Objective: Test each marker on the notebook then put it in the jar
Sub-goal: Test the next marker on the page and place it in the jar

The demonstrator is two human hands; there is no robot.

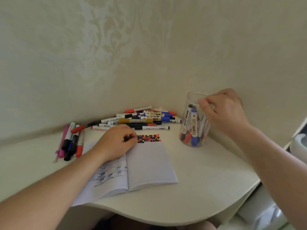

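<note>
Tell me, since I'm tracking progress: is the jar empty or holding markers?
Holding markers. Through the clear jar, several capped markers stand on end inside, while the right hand is at its rim.

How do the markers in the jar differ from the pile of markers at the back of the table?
The markers in the jar stand roughly on end, leaning inside the clear jar; the pile of markers lies flat on the table. The jar's are few and packed together; the pile's are more numerous and spread out, partly overlapping. Both include capped blue, red and black markers.
</note>
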